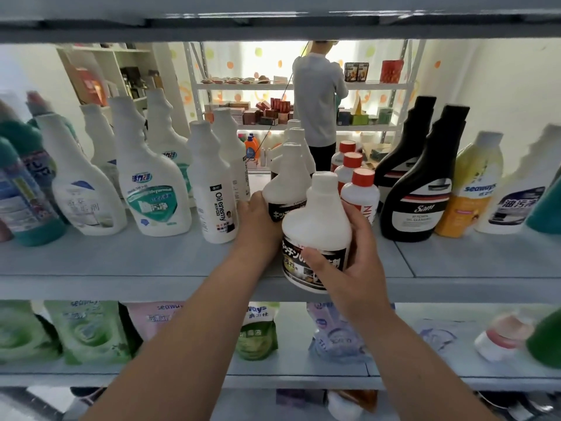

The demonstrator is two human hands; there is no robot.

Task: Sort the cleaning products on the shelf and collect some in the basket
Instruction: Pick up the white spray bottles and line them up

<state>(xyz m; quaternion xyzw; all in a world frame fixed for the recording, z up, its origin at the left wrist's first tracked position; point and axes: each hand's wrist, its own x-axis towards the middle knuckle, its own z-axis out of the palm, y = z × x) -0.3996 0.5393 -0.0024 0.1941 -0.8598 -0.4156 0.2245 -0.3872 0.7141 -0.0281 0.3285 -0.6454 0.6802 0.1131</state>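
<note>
left grip (pixel 258 214) curled, right grip (pixel 355 253) clasped — forearms outstretched

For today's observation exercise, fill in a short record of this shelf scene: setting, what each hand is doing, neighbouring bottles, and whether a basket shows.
setting: shelf stocked with cleaning products
right hand: grips white bottle with dark label, lifted at the shelf's front edge
left hand: on matching bottle behind, standing on the shelf
right neighbours: red-capped bottles, black bottles
left neighbour: Oil enemy bottle
basket: not in view
</note>
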